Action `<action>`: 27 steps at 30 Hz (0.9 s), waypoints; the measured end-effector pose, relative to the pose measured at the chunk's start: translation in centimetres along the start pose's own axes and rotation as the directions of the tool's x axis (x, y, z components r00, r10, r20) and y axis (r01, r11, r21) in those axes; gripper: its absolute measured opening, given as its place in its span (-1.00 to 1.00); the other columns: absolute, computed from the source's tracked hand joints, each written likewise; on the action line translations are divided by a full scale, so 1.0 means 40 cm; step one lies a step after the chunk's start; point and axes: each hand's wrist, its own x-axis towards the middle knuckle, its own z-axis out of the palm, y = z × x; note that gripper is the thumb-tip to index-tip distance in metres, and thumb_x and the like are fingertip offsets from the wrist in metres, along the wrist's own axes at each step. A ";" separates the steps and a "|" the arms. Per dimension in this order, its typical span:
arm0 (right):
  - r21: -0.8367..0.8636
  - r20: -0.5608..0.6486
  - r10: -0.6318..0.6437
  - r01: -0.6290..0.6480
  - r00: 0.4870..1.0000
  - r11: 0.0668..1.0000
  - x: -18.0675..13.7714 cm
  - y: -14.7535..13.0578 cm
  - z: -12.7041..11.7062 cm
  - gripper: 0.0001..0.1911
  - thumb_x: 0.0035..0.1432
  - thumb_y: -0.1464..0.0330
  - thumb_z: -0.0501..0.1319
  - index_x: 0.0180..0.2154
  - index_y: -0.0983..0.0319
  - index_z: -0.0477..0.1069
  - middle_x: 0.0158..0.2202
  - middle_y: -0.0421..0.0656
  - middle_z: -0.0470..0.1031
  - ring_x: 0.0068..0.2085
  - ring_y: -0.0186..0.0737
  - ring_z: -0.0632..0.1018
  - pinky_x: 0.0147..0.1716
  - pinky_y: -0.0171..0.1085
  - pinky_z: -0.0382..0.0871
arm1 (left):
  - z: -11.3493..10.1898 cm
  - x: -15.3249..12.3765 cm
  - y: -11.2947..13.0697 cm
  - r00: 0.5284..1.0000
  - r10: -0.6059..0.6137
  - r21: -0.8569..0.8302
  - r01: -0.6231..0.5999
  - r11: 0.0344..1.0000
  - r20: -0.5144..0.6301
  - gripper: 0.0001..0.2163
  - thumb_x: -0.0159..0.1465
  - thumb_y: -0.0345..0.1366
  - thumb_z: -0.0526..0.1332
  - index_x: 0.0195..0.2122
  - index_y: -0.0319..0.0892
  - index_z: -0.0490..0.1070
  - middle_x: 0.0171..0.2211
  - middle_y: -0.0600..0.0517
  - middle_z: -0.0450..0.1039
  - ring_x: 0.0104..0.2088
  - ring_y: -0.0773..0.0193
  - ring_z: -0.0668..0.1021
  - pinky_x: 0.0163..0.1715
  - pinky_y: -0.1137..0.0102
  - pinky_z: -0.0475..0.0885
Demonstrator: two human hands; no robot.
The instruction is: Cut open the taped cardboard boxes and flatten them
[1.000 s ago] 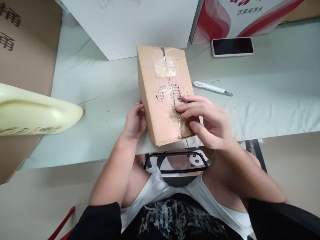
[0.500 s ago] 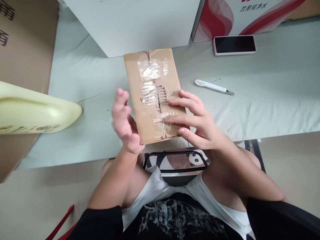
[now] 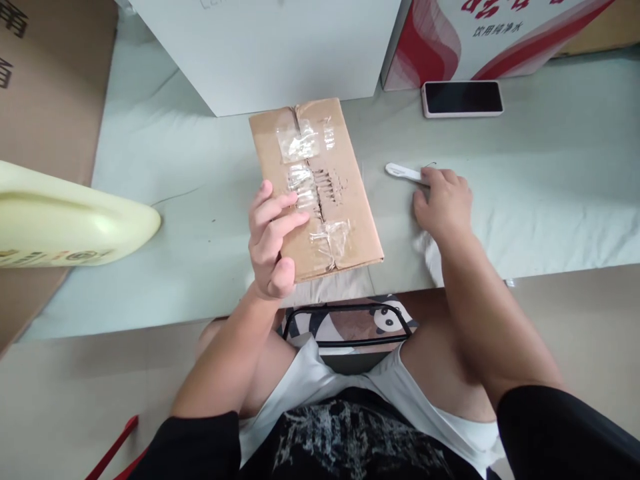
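Observation:
A small brown cardboard box (image 3: 320,153) lies flat on the pale green table (image 3: 550,193), its taped top seam torn and scored. My left hand (image 3: 270,233) rests on the box's near left side, fingers curled over its top and thumb at the near edge. To the right of the box my right hand (image 3: 443,200) lies on the table with its fingers closed over a white utility knife (image 3: 403,172). Only the knife's left end shows beyond the fingers.
A phone (image 3: 463,98) lies screen up at the back right, in front of a red and white carton (image 3: 475,33). A large white box (image 3: 270,47) stands behind the cardboard box. A pale yellow plastic object (image 3: 75,223) juts in at left, beside a big brown carton (image 3: 45,100).
My right hand left the box and moved right onto the utility knife. My left hand came down from the air onto the box, which now lies flat after being tilted.

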 end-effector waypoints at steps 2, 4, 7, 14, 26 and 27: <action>-0.034 0.016 0.031 -0.031 0.999 0.999 -0.002 -0.013 -0.007 -0.61 0.21 0.36 0.12 0.02 0.18 0.57 0.04 0.14 0.59 0.14 0.36 0.48 0.11 0.43 0.30 | 0.003 0.000 -0.001 0.999 0.036 -0.035 -0.035 0.999 0.011 -0.35 0.14 0.51 0.05 -0.21 0.05 0.53 0.01 -0.04 0.55 0.50 -0.27 0.12 0.53 -0.21 -0.09; 0.020 0.027 0.033 -0.034 0.999 0.999 -0.001 -0.023 -0.018 -0.70 0.24 0.33 0.14 -0.09 0.16 0.60 -0.04 0.11 0.62 0.08 0.32 0.51 0.08 0.43 0.31 | 0.006 0.000 -0.002 0.993 0.114 -0.075 -0.112 0.991 0.025 -0.40 0.20 0.45 0.06 -0.16 0.06 0.53 0.06 0.00 0.54 0.51 -0.25 0.13 0.54 -0.20 -0.11; 0.341 0.039 0.028 -0.040 0.999 0.939 0.004 -0.027 -0.033 -0.75 0.25 0.22 0.22 -0.10 0.12 0.58 -0.10 0.01 0.63 -0.07 0.15 0.57 0.06 0.30 0.41 | 0.011 0.002 0.000 0.965 0.260 -0.074 -0.258 0.963 0.029 -0.49 0.33 0.30 0.03 -0.05 0.08 0.54 0.12 0.04 0.53 0.47 -0.18 0.23 0.55 -0.17 -0.12; 0.869 -0.029 -0.026 0.038 0.999 0.494 -0.015 -0.060 -0.083 -0.55 0.28 -0.01 0.26 0.14 -0.09 0.38 0.09 -0.11 0.56 0.02 0.03 0.62 -0.14 -0.01 0.57 | 0.014 0.003 0.012 0.999 0.034 0.005 -0.034 0.999 -0.007 -0.33 0.14 0.52 0.01 -0.22 0.07 0.55 -0.02 -0.04 0.57 0.51 -0.23 0.15 0.55 -0.18 -0.13; 0.817 -0.379 -0.029 0.349 0.925 0.459 -0.122 -0.197 -0.182 -0.84 0.31 0.16 0.27 -0.07 -0.08 0.46 -0.13 -0.20 0.51 -0.23 -0.15 0.58 -0.18 -0.07 0.60 | 0.016 0.000 0.017 0.987 0.156 -0.026 -0.155 0.988 0.043 -0.45 0.24 0.39 0.00 -0.11 0.15 0.55 0.08 0.03 0.56 0.52 -0.18 0.16 0.57 -0.22 -0.18; 0.791 -0.436 -0.072 0.420 0.897 0.444 -0.140 -0.209 -0.188 -0.84 0.30 0.17 0.30 -0.07 -0.09 0.48 -0.16 -0.21 0.49 -0.21 -0.15 0.59 -0.15 -0.05 0.62 | 0.015 -0.002 0.020 0.988 0.146 -0.025 -0.145 0.989 0.046 -0.45 0.25 0.38 0.00 -0.10 0.14 0.55 0.09 0.03 0.56 0.51 -0.17 0.16 0.57 -0.21 -0.17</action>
